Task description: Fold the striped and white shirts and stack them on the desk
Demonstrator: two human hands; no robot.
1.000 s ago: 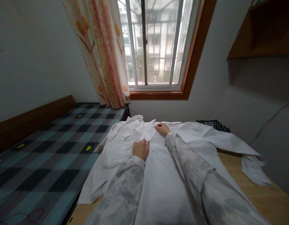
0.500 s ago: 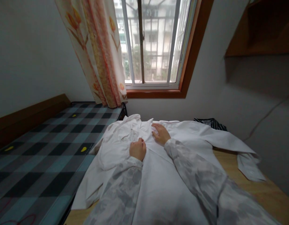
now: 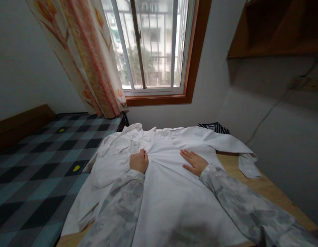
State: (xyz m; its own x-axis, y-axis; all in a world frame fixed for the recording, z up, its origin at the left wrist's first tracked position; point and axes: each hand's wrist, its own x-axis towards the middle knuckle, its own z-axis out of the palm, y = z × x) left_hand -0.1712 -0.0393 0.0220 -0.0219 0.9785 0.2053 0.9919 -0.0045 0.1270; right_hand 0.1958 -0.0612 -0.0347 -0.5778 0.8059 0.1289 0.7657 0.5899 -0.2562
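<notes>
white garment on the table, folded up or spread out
Spread out, though rumpled at left: the white garment covers much of the table, one sleeve reaching right.

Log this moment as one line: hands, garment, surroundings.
left hand: closed on white garment; right hand: open, palm down on garment; white garment: spread over wooden table; checked mattress: left of table

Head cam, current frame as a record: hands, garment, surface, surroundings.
left_hand: closed on white garment
right_hand: open, flat on white garment
garment_state: spread out, bunched at left, smoother at right
surface: wooden table
left_side: plaid mattress
far_side: window, floral curtain, striped cloth
upper_right: wooden shelf
</notes>
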